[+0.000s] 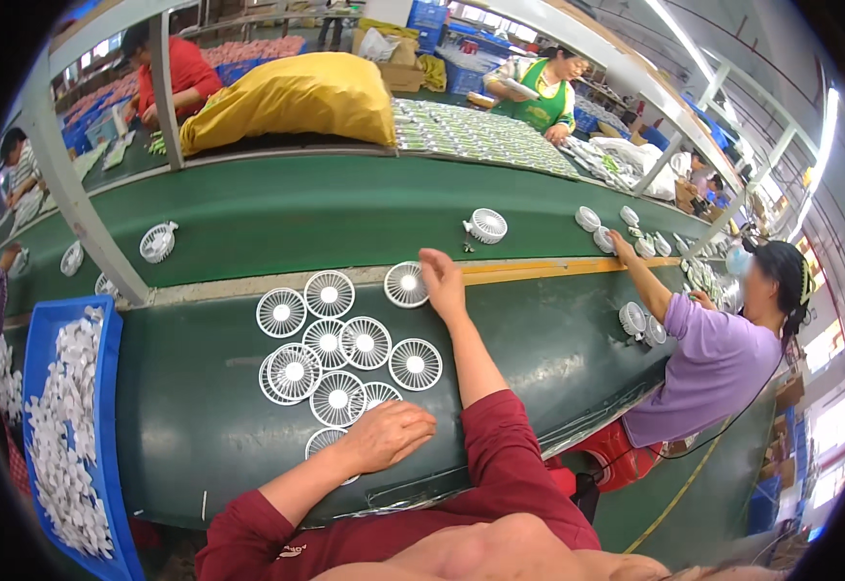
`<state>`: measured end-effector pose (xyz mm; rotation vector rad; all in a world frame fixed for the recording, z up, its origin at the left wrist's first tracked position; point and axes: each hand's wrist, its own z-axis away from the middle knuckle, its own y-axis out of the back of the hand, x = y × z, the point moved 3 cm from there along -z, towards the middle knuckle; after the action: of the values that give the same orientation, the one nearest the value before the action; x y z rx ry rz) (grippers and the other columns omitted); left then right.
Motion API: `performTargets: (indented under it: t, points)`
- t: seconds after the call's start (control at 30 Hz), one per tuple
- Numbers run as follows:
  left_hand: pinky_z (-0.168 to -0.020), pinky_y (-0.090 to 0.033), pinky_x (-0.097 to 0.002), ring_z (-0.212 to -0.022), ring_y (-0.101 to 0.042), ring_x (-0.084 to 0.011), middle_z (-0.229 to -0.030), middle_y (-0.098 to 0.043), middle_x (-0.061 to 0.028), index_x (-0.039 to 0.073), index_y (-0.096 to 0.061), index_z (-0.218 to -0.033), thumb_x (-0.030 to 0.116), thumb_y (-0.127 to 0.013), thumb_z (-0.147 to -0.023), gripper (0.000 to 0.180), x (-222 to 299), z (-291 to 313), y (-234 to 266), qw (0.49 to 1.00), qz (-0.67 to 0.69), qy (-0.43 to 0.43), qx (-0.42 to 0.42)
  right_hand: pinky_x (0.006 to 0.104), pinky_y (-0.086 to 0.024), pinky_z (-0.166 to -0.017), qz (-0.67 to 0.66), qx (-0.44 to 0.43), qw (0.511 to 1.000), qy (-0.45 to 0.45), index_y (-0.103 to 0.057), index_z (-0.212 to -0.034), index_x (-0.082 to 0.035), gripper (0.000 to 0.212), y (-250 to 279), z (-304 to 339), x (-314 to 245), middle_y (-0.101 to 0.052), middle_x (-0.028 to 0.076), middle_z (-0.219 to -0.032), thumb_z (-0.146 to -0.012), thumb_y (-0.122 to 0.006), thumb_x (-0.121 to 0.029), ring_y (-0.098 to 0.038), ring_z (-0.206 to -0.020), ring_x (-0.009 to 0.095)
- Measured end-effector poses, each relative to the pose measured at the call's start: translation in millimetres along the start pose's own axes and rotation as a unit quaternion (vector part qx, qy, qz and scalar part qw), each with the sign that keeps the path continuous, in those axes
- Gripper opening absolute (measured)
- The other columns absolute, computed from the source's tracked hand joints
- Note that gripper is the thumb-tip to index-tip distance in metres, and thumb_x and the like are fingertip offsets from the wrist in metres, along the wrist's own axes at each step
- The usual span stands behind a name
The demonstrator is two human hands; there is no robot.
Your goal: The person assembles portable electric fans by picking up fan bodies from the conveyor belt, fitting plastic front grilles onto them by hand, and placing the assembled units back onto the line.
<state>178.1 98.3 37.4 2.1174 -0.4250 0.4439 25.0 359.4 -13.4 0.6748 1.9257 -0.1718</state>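
My right hand (444, 281) is at the far edge of the dark green worktop, its fingers closed at the right rim of a round white fan grille (406, 285). That grille overlaps the ledge along the belt. Lower down, my left hand (389, 436) lies palm down with the fingers together, next to several more white fan grilles (339, 398); nothing shows in it. These grilles lie loosely grouped, some overlapping, with radial spokes and a solid round centre. One grille (328, 444) is partly covered by my left wrist.
A blue bin (108, 387) of small white parts stands at left. Beyond the ledge, a green conveyor belt (326, 208) carries white fan heads (487, 226). A co-worker in purple (713, 358) sits at right, reaching to the belt. A metal post (84, 208) rises at left.
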Motion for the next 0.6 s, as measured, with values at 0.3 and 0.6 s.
performTargets:
  t: [0.3, 0.6]
  points:
    - [-0.109, -0.027, -0.0535, -0.133, -0.039, -0.0322, -0.137, -0.05, -0.0101, 0.017, -0.06, -0.125, 0.056, -0.067, -0.079, 0.061, 36, 60, 45, 0.975, -0.12, 0.111, -0.152, 0.0441, -0.045, -0.095, 0.258, -0.077, 0.957, 0.111, -0.066, -0.116, -0.008, 0.042, -12, 22, -27, -0.066, 0.014, -0.115, -0.082, -0.072, -0.033, -0.059, -0.107, 0.033]
    - [-0.1, -0.035, -0.0459, -0.125, -0.047, -0.0266, -0.133, -0.055, -0.0047, 0.019, -0.065, -0.118, 0.033, -0.077, -0.074, 0.047, 35, 98, 37, 0.976, -0.163, 0.133, -0.057, 0.0513, -0.032, -0.106, 0.348, -0.122, 0.918, 0.143, -0.056, -0.131, -0.01, 0.074, -18, 35, -32, -0.05, 0.013, -0.139, -0.072, -0.078, -0.048, -0.044, -0.128, 0.036]
